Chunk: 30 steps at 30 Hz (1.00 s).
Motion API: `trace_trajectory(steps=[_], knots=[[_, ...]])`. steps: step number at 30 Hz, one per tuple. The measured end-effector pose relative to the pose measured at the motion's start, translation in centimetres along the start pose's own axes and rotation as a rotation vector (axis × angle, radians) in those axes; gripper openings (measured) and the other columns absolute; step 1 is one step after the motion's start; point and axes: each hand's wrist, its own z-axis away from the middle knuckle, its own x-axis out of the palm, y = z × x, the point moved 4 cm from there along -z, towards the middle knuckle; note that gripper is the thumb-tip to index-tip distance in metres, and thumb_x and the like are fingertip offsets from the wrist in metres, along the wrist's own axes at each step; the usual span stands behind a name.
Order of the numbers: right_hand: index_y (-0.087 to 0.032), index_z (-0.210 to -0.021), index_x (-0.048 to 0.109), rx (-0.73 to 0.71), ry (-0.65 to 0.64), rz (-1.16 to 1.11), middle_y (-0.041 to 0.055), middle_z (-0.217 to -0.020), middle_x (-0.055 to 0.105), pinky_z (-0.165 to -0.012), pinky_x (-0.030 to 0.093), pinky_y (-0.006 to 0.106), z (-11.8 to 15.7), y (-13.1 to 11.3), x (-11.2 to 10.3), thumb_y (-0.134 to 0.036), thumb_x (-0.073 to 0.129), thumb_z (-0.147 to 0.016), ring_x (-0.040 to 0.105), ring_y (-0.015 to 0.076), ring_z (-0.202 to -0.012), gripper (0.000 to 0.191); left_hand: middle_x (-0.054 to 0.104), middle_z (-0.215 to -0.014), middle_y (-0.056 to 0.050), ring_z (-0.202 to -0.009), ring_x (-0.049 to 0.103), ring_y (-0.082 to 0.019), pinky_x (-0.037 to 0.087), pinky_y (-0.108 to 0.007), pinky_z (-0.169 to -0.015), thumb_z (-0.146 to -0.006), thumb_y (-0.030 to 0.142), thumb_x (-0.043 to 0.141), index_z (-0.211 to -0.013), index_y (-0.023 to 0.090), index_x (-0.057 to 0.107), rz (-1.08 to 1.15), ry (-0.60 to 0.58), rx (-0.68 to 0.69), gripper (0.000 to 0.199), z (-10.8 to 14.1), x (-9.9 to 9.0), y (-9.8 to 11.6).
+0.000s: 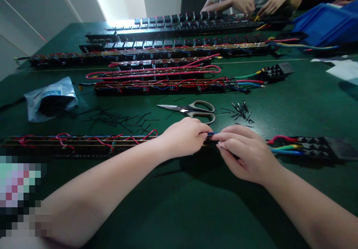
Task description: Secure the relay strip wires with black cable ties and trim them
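Note:
A long black power strip (95, 141) with brass bars and red and blue wires lies across the table in front of me. Over its right part, my left hand (184, 137) is closed, its fingertips pinching at a blue wire (213, 133) along the top edge. Facing it, my right hand (246, 152) has thumb and fingers pressed together at the same spot; what they grip is hidden. Thick red, green-yellow and blue wires (288, 150) run on to a black end block (319, 148). Just beyond my hands lie grey-handled scissors (192, 109).
Loose black cable ties (117, 120) and short cut pieces (241, 110) lie behind the strip. A plastic bag (52, 98) is at left. More wired strips (162, 87) lie farther back. A blue bin (327, 25) stands at right; a co-worker's hands (258, 7) work opposite.

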Motion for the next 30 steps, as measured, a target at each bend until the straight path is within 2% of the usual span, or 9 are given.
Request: trace_trajectory(steps=[3, 6, 11, 14, 20, 24, 30], knots=[[-0.024, -0.091, 0.052, 0.026, -0.001, 0.010, 0.0077, -0.102, 0.076, -0.077, 0.057, 0.041, -0.09, 0.03, 0.08, -0.009, 0.059, -0.086, 0.069, 0.0254, -0.092, 0.018, 0.072, -0.124, -0.006, -0.121, 0.060, -0.026, 0.048, -0.041, -0.109, -0.100, 0.023, 0.038, -0.117, 0.023, 0.074, -0.049, -0.021, 0.002, 0.040, 0.07, 0.07, 0.14], [-0.024, -0.096, 0.051, 0.123, 0.004, 0.014, 0.0105, -0.104, 0.073, -0.079, 0.056, 0.041, -0.16, 0.34, 0.13, -0.011, 0.054, -0.091, 0.069, 0.0260, -0.096, 0.014, 0.071, -0.124, -0.007, -0.121, 0.059, -0.026, 0.048, -0.042, -0.109, -0.100, 0.024, 0.036, -0.117, 0.022, 0.074, -0.085, -0.036, -0.012, 0.041, 0.11, 0.13, 0.17], [-0.022, -0.100, 0.051, 0.230, -0.104, 0.051, 0.0052, -0.083, 0.067, -0.060, 0.047, 0.032, 0.14, 0.81, 0.68, -0.015, 0.046, -0.097, 0.063, 0.0191, -0.067, 0.008, 0.067, -0.130, -0.006, -0.124, 0.056, -0.026, 0.049, -0.042, -0.107, -0.100, 0.024, 0.035, -0.118, 0.024, 0.071, -0.075, -0.051, -0.029, 0.040, 0.16, 0.10, 0.18], [-0.021, -0.101, 0.052, 0.229, -0.123, 0.056, 0.0031, -0.078, 0.065, -0.057, 0.044, 0.031, 0.32, 0.92, 0.89, -0.016, 0.046, -0.099, 0.061, 0.0180, -0.063, 0.008, 0.066, -0.133, -0.006, -0.126, 0.055, -0.026, 0.047, -0.042, -0.109, -0.100, 0.024, 0.034, -0.119, 0.022, 0.070, -0.073, -0.072, -0.026, 0.040, 0.13, 0.10, 0.26], [-0.022, -0.104, 0.050, 0.187, -0.093, 0.062, 0.0060, -0.086, 0.069, -0.062, 0.045, 0.034, 0.38, 0.94, 0.98, -0.017, 0.046, -0.098, 0.064, 0.0210, -0.071, 0.009, 0.062, -0.139, -0.006, -0.130, 0.054, -0.027, 0.045, -0.044, -0.112, -0.099, 0.027, 0.033, -0.119, 0.022, 0.069, -0.059, -0.095, -0.052, 0.042, 0.04, 0.08, 0.22], [-0.023, -0.102, 0.047, 0.152, -0.072, 0.058, 0.0056, -0.086, 0.070, -0.067, 0.048, 0.036, 0.19, 0.84, 1.00, -0.016, 0.047, -0.097, 0.063, 0.0212, -0.070, 0.009, 0.061, -0.127, -0.009, -0.123, 0.057, -0.026, 0.046, -0.042, -0.108, -0.099, 0.029, 0.030, -0.112, 0.021, 0.069, -0.087, -0.086, -0.056, 0.042, 0.09, 0.02, 0.18], [-0.023, -0.103, 0.048, 0.157, -0.065, 0.031, 0.0054, -0.087, 0.070, -0.068, 0.047, 0.037, 0.08, 0.81, 0.99, -0.015, 0.048, -0.096, 0.061, 0.0213, -0.069, 0.011, 0.063, -0.116, -0.009, -0.115, 0.058, -0.025, 0.048, -0.041, -0.103, -0.098, 0.027, 0.029, -0.112, 0.021, 0.066, -0.089, -0.078, -0.061, 0.041, 0.07, 0.01, 0.24]])
